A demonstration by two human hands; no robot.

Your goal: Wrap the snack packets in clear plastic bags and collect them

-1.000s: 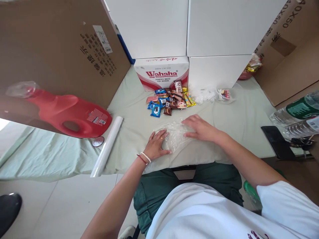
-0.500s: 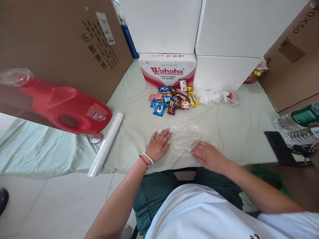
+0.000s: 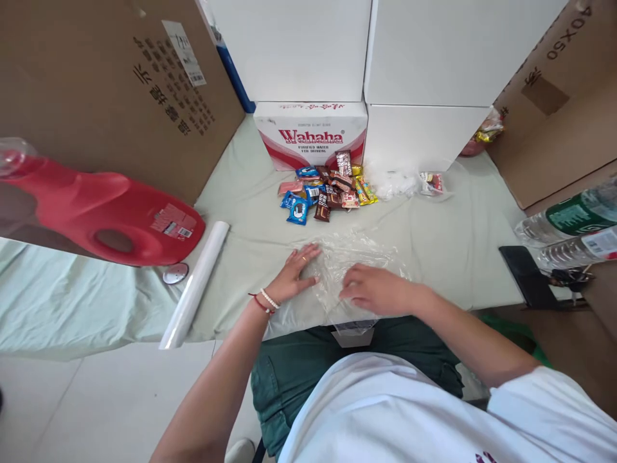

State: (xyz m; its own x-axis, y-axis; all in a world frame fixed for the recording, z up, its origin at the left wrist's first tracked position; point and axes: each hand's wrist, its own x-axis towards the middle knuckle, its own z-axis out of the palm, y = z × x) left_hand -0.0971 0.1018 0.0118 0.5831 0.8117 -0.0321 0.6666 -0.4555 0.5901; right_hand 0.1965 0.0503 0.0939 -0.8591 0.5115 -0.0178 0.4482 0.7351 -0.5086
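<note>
A plastic sheet [image 3: 359, 249] lies on the cloth [image 3: 448, 251], snacks [image 3: 328, 194] beyond it. The left hand [image 3: 293, 275], thumb spread, touches its left side; the right hand [image 3: 375, 289] curls over it, pinch impossible to tell.

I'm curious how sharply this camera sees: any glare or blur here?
Head view: pale glints on the clear plastic; head view: shiny streak along the white roll; head view: the right hand looks slightly soft; head view: fine print on the red bottle is unreadable.
</note>
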